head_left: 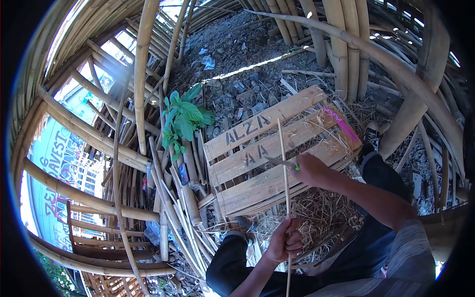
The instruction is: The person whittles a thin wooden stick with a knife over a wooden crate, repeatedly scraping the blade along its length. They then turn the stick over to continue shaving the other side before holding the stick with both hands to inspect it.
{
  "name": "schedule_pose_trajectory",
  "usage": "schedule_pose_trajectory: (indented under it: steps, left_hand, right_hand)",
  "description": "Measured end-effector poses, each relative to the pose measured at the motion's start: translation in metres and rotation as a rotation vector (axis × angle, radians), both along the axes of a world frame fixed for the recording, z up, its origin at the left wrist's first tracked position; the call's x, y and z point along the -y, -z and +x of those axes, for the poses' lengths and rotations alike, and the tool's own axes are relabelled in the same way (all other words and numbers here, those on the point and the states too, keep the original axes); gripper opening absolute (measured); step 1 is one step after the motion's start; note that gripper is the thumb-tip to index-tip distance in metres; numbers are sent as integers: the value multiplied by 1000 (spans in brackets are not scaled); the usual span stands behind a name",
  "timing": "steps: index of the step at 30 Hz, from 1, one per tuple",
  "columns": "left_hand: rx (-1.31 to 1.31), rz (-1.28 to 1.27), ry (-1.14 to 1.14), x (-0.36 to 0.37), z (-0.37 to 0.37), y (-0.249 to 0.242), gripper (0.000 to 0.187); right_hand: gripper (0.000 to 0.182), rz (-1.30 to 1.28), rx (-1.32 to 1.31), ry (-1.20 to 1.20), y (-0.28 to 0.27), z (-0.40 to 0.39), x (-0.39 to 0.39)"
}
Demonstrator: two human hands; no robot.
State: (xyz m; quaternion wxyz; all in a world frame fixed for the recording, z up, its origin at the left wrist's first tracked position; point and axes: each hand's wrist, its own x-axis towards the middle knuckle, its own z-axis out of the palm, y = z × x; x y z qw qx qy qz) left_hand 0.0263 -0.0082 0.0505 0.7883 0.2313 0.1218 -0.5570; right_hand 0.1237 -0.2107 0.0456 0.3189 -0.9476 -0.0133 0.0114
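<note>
A thin bamboo strip (285, 183) stands nearly upright in the view, its top end over a slatted wooden crate (267, 143) marked "ALZA". Low in the frame, my left hand (285, 240) is wrapped round the strip. To the right and higher up, my right hand (312, 170) grips a knife with a green handle (297, 167). The knife's blade (278, 161) points left and crosses the strip in the view; whether it touches the strip cannot be told. Fibrous shavings (316, 210) lie below the crate.
Split bamboo strips (185, 232) lie left of the crate, near a green leafy plant (184, 119). Bamboo poles (141, 74) stand on the left, and thick ones (346, 49) at the upper right. My legs (386, 175) are bent on both sides of the shavings.
</note>
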Motion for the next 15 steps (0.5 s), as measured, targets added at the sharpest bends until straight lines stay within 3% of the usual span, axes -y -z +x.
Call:
schedule_pose_trajectory:
  steps: [3, 5, 7, 9, 10, 11, 13, 15]
  left_hand:
    - [-41, -202, -20, -9, 6, 4, 40]
    - [-86, -338, -33, -6, 2, 8, 40]
    - [-179, -508, -27, -3, -2, 10, 40]
    - [-206, -548, -12, 3, -9, 10, 40]
    - [-219, -555, -2, 5, -11, 10, 40]
    - [-233, -563, 6, 6, -11, 10, 40]
    - [-243, -565, 3, 5, -8, 7, 40]
    - [-238, -600, -1, 3, -4, 7, 40]
  right_hand:
    - [26, 72, -25, -145, -3, -19, -15]
    - [25, -72, 226, -259, 6, -17, -14]
    - [25, -99, 158, -235, 1, 2, 0]
    - [26, 154, -83, 142, -11, 14, 12]
    - [26, 70, 112, 141, -8, 14, 14]
    - [26, 70, 119, 144, -9, 11, 12]
    - [27, 67, -4, -91, -26, -3, 4]
    - [26, -19, 104, -169, -17, -17, -5]
